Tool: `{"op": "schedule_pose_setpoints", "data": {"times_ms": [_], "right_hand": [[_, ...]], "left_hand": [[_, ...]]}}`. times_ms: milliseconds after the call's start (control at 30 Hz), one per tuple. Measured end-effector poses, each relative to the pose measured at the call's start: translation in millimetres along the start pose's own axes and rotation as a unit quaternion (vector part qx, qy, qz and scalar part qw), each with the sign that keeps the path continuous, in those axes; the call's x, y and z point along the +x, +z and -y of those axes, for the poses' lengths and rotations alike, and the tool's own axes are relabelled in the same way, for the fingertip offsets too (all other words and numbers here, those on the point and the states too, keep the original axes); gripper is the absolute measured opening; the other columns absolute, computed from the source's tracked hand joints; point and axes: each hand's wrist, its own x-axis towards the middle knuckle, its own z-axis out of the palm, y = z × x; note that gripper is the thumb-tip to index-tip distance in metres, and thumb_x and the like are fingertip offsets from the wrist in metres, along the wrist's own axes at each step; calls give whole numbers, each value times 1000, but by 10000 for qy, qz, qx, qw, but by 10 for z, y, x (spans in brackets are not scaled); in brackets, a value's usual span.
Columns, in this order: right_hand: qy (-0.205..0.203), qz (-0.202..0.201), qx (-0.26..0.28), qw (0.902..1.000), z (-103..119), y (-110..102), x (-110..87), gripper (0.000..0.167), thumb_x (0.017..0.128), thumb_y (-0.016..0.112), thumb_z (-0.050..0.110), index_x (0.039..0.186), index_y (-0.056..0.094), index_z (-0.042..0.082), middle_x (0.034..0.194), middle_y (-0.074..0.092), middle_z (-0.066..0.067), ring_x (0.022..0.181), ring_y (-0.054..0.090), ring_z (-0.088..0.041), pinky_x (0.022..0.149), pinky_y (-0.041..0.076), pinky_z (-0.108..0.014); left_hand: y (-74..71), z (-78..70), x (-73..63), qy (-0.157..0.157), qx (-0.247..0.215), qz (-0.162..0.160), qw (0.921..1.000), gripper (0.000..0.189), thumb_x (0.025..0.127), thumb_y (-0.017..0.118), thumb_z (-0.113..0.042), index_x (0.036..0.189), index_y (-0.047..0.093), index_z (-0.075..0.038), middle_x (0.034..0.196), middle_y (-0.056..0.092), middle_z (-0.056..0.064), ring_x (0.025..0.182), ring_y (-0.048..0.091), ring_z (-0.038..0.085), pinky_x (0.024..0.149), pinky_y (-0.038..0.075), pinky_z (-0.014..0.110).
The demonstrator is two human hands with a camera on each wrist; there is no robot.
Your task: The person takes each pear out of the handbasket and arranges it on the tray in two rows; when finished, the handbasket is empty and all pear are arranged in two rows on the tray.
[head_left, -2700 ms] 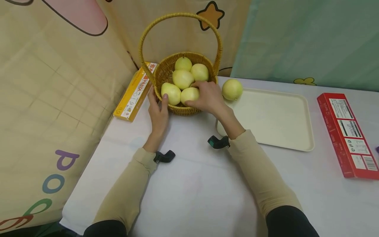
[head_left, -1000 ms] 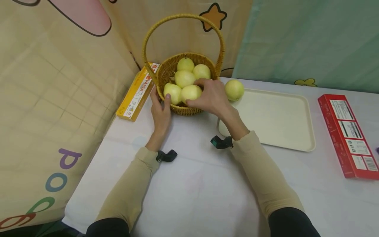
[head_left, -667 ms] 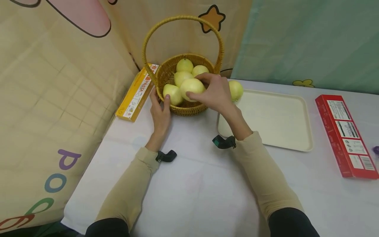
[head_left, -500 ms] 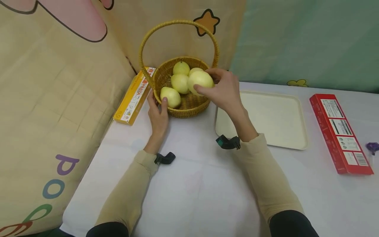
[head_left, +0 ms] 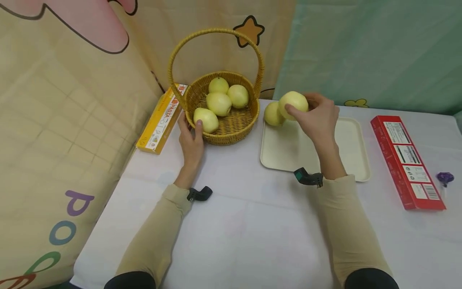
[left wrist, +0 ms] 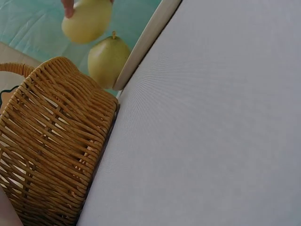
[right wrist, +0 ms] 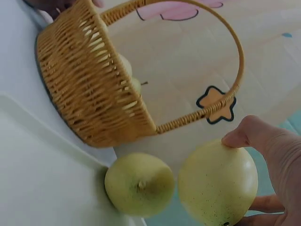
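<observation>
right hand [head_left: 320, 119] holds pear [head_left: 294, 104] (fingertips hidden)

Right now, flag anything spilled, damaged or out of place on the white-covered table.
Nothing looks spilled or damaged. The small purple object beside the long red cardboard box looks slightly odd, lying apart from the round yellow-green pears.

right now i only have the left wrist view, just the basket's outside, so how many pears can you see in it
Observer: Four pears show inside the basket in the head view.
Operator: ok and where's the left hand, i can barely see it
Observer: The left hand holds the basket by its near left side.
</observation>
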Motion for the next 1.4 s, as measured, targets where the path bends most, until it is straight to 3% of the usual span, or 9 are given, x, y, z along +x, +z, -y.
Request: {"op": "schedule_pose_setpoints", "data": {"times_ms": [133, 267, 500, 767, 1000, 1133, 1400], "right_hand": [[564, -61, -187, 9982, -186, -113, 39, 67, 80, 81, 57, 129, 76, 12, 122, 78, -14, 103, 65, -14, 95, 40, -33], [1065, -113, -347, 9936, -373, -140, 90, 75, 80, 78, 62, 133, 73, 9, 124, 75, -20, 126, 54, -31, 109, 30, -48], [1533, -311, -533, 9862, -640, -71, 108, 84, 82, 72, 72, 130, 72, 3, 124, 71, -16, 127, 48, -33, 115, 29, -51], [1311, -345, -843, 9872, -667, -37, 116, 90, 83, 67, 77, 127, 72, -1, 114, 72, -23, 123, 55, -42, 115, 32, -56], [1078, -233, -424, 9930, -673, -47, 160, 88, 90, 65, 70, 143, 61, 0, 145, 62, -20, 135, 50, -42, 118, 31, -56], [784, -306, -62, 9964, -632, -8, 170, 82, 92, 70, 61, 146, 58, 1, 151, 57, -20, 138, 49, -40, 119, 32, -51], [665, -52, 1, 9978, -541, -43, 164, 91, 87, 74, 66, 157, 48, 13, 166, 41, -9, 156, 30, -28, 130, 17, -45]], "left_hand": [[2, -11, -6, -43, -8, 58, 10000, 65, 108, 50, -40, 164, 29, -14, 165, 44, 9, 148, 46, 18, 124, 36, 35], [-2, -24, -3, -64, -33, 54, 10000, 66, 108, 51, -41, 164, 30, -13, 165, 45, 9, 148, 47, 19, 124, 36, 36], [-24, -11, -5, -128, -24, 61, 9999, 65, 108, 51, -43, 163, 32, -14, 164, 46, 9, 147, 48, 17, 123, 36, 34], [-23, -10, 1, -161, -21, 87, 9998, 65, 108, 51, -41, 163, 31, -13, 164, 45, 10, 147, 47, 19, 124, 36, 39], [-32, -25, -4, -172, -9, 149, 9997, 65, 109, 50, -42, 163, 30, -13, 165, 44, 9, 149, 45, 17, 125, 34, 37], [-54, -43, -16, -231, 15, 132, 9996, 65, 109, 50, -44, 164, 29, -14, 166, 43, 7, 149, 44, 15, 125, 33, 35], [2, -12, -7, -190, 18, 109, 9998, 66, 107, 50, -45, 163, 31, -15, 164, 46, 7, 147, 46, 15, 124, 34, 34]]}}
